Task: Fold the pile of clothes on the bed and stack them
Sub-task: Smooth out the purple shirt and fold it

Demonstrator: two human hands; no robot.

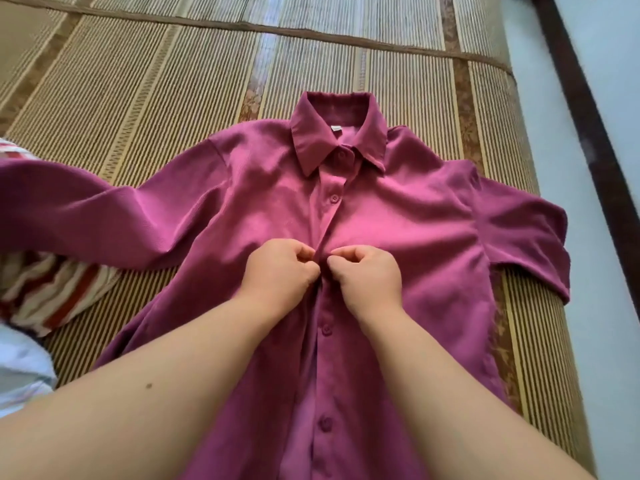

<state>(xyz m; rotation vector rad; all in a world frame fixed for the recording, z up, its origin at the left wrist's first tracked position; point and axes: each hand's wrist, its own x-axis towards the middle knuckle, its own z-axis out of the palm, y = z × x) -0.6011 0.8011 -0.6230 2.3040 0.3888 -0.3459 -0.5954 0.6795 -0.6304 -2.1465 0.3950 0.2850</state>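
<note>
At the far left edge a red-and-cream striped cloth (pixel 45 289) lies bunched on the woven mat (pixel 138 98), with a pale blue cloth (pixel 20 368) just near of it. The magenta shirt (pixel 433 237) lies front up in the middle of the mat. Its left sleeve (pixel 86 209) stretches out to the left and rests over the striped cloth.

The left hand (pixel 280 271) is curled tight, its fingertips (pixel 308 261) pinching the left side of the button placket (pixel 325 223) at mid-chest. The right hand (pixel 367 275) sits just beside it, almost touching. Its fingers (pixel 337 261) are curled in the same narrow pinch on the placket's right side. Whether a button sits between the fingertips cannot be told.

The shirt's long axis runs near to far. The collar (pixel 337 133) points far and the hem runs off the near edge. The right sleeve (pixel 526 237) spreads out to the right, close to the mat's right edge. Beyond that edge lies a pale floor (pixel 606 271).
</note>
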